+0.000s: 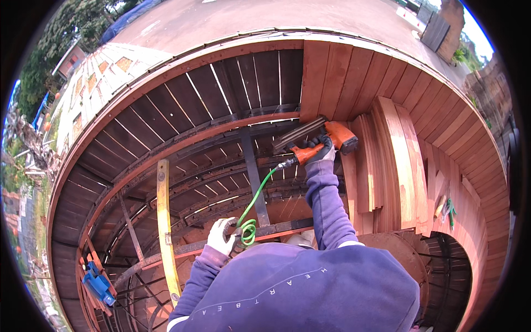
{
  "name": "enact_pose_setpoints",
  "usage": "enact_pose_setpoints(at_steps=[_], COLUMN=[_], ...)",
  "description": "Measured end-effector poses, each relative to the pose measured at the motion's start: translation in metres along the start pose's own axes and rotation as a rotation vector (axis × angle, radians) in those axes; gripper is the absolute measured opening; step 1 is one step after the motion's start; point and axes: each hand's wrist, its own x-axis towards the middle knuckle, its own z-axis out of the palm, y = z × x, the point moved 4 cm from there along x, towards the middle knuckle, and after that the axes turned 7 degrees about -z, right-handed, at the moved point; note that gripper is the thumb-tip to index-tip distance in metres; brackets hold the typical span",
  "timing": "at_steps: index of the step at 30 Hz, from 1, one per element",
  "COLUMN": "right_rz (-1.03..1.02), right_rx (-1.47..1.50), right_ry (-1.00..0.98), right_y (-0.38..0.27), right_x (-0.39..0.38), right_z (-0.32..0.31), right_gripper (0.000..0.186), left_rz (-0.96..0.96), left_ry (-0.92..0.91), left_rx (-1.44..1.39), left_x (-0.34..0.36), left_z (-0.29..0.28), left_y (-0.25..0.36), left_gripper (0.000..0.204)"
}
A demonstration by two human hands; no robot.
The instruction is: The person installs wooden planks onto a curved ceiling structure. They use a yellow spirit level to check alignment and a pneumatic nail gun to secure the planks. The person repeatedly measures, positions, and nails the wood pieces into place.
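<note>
My right hand [323,151], in a dark and pale work glove, is wrapped around the handle of an orange nail gun [338,135] with a long dark magazine. The tool lies over the seam between bare dark framing and laid reddish boards [354,77]. From its metal fitting a green air hose [259,191] drops in a curve to a small coil. At that coil is my left hand [221,234], gloved in white with dark fingertips. Its fingers look curled on the hose, partly hidden, above a dark metal beam [193,247].
A yellow spirit level [164,221] leans across curved framing on the left. Loose boards [395,160] are stacked to the right of my right arm. A blue tool [98,283] rests at the lower left. Green-handled pliers [451,213] lie at far right. Gaps show between the dark slats [166,110].
</note>
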Motion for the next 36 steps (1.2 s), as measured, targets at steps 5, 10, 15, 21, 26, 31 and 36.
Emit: enact_pose_setpoints(at_steps=[5, 10, 15, 21, 26, 31, 36], right_rz=[-0.019, -0.094, -0.149, -0.166, -0.188, -0.179, -0.086], right_rx=[0.086, 0.049, 0.044, 0.042, 0.019, 0.065, 0.13], right_ry=[-0.042, 0.066, 0.076, 0.03, 0.08, 0.021, 0.056], right_y=[0.027, 0.042, 0.048, 0.049, 0.048, 0.056, 0.068], right_x=[-0.005, -0.005, -0.003, -0.008, -0.011, -0.013, -0.03], right_z=[-0.008, -0.011, -0.014, -0.012, -0.01, -0.012, 0.007], right_gripper=[0.012, 0.016, 0.013, 0.019, 0.028, 0.014, 0.016], left_rz=[-0.055, -0.288, -0.336, -0.379, -0.424, -0.422, -0.433], left_ry=[-0.192, -0.344, -0.399, -0.433, -0.485, -0.5, -0.514], left_rx=[0.028, -0.375, -0.477, -0.568, -0.64, -0.685, -0.803], left_x=[-0.014, -0.006, 0.001, -0.007, -0.004, -0.003, -0.006], left_z=[0.021, 0.028, 0.028, 0.043, 0.046, 0.043, 0.047], left_y=[-0.085, -0.116, -0.12, -0.159, -0.163, -0.159, -0.175], left_gripper=[0.039, 0.036, 0.033, 0.036, 0.037, 0.038, 0.038])
